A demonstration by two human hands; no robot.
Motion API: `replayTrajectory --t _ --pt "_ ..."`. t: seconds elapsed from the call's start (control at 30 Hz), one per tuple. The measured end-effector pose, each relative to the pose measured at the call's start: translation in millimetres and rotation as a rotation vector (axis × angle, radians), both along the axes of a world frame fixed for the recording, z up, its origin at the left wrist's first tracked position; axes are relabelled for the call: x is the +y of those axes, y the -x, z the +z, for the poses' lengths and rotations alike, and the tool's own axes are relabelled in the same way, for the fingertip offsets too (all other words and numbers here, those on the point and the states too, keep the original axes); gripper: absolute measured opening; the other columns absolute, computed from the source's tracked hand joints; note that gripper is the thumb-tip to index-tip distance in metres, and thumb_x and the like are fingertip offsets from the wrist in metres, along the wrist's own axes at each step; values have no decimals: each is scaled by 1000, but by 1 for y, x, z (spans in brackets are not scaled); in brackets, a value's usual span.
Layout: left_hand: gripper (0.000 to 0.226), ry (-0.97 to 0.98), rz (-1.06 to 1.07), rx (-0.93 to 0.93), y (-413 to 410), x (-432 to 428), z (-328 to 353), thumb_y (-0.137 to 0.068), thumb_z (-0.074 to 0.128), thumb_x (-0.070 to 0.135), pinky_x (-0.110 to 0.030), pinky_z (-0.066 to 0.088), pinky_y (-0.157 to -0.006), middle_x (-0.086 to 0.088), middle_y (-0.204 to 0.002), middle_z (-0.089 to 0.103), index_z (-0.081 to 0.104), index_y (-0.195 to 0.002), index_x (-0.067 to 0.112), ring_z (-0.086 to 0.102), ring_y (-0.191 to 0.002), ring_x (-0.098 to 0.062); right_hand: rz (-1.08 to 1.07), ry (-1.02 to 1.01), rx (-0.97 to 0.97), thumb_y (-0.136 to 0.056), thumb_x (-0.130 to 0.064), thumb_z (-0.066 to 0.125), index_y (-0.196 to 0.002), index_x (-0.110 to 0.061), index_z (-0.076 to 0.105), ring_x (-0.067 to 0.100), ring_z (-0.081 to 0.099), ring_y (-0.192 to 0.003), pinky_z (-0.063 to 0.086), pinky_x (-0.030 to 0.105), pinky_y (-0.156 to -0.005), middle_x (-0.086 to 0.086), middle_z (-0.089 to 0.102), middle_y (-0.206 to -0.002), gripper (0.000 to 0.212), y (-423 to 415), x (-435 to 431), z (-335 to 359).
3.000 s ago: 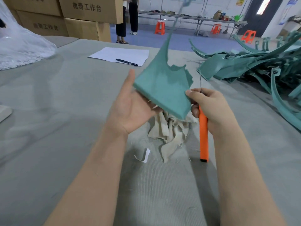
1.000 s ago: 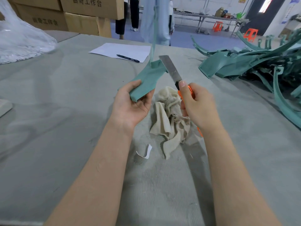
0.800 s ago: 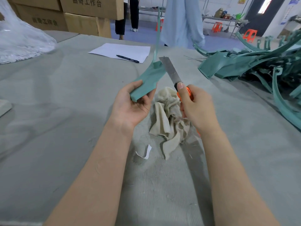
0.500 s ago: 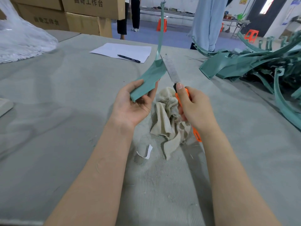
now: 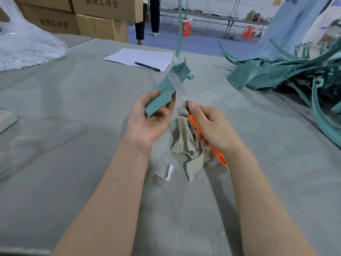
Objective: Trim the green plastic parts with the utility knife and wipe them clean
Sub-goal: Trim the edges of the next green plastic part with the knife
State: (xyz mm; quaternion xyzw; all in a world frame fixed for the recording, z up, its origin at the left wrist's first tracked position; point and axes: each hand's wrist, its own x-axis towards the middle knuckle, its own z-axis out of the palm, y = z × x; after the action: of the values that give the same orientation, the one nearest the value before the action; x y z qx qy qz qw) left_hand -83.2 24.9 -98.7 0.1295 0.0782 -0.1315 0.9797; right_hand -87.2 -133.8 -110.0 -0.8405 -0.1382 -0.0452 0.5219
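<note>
Fingers (image 5: 170,107) of left hand (image 5: 149,122) grasp green part (image 5: 164,93), long axis rising away; right hand (image 5: 212,126) grasps utility knife (image 5: 219,156), blade along its right edge.

passable: table (image 5: 64,117) left | blocked: green parts pile (image 5: 267,78) right, rag (image 5: 181,130) centre

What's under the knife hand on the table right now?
A crumpled beige rag lies on the table under the right hand and the utility knife. The hand covers the rag's right side, so anything there is unseen.
</note>
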Motion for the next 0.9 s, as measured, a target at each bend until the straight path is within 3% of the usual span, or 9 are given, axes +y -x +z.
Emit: replayTrajectory --t 0.2,0.27,0.33,0.37,0.43,0.53,0.67,0.77,0.9 --pt "22 -4 23 -37 -1 0 0 -83 52 3 -14 42 -37 -12 -112 60 56 -104 6 67 -58 -25 93 21 106 -95 -52 44 -59 -18 42 10 42 -39 39 21 -38 -1 42 -47 50 8 1 7" --pt "16 -5 64 -36 -1 -2 1 -84 51 0 -23 57 -54 -18 -106 65 64 -93 -4 69 -68 -28 156 86 134 -94 -54 45 -59 -19 43 12 43 -38 38 21 -37 -1 45 -46 50 10 3 6" --pt "14 13 95 -16 -1 -2 1 -87 52 0 -32 57 -80 -21 -105 67 63 -92 -6 68 -86 -32 190 136 138 -94 -56 46 -60 -18 46 15 44 -38 38 21 -37 3 48 -48 50 12 7 5" --pt "15 19 97 -13 -1 -2 2 -87 52 0 -31 55 -84 -21 -105 67 62 -97 -5 67 -89 -31 194 120 130 -94 -55 45 -61 -17 47 16 45 -39 38 22 -37 5 48 -49 50 12 8 6" --pt "21 -3 73 -16 -1 -1 2 -85 52 1 -22 57 -69 -19 -99 67 60 -104 -1 68 -77 -27 156 31 88 -97 -51 45 -63 -16 47 16 45 -41 40 27 -39 5 46 -51 48 10 8 8" --pt "14 -3 34 -1 0 -1 2 -92 49 7 -13 44 -38 -16 -79 69 60 -92 -2 69 -64 -26 -2 -55 -27 -98 -48 44 -60 -19 45 13 44 -38 41 27 -40 -3 45 -45 48 3 2 7" --pt "22 47 39 3 0 -3 1 -95 47 7 -12 44 -38 -20 -83 70 61 -84 -6 68 -83 -28 -110 -74 -71 -96 -52 46 -56 -21 47 17 44 -41 43 38 -49 -1 46 -45 50 -1 1 3" --pt "23 56 50 10 0 -3 2 -95 47 8 -11 46 -40 -19 -77 69 61 -83 -6 67 -81 -27 -113 -8 -104 -96 -54 46 -64 -6 46 18 42 -49 44 46 -54 5 43 -52 57 -3 3 0" --pt "23 65 56 17 0 -4 3 -96 47 9 -11 46 -41 -18 -71 68 60 -82 -6 65 -77 -27 -106 57 -116 -96 -54 45 -67 -8 50 12 45 -44 47 39 -54 -5 46 -47 54 -1 4 0"
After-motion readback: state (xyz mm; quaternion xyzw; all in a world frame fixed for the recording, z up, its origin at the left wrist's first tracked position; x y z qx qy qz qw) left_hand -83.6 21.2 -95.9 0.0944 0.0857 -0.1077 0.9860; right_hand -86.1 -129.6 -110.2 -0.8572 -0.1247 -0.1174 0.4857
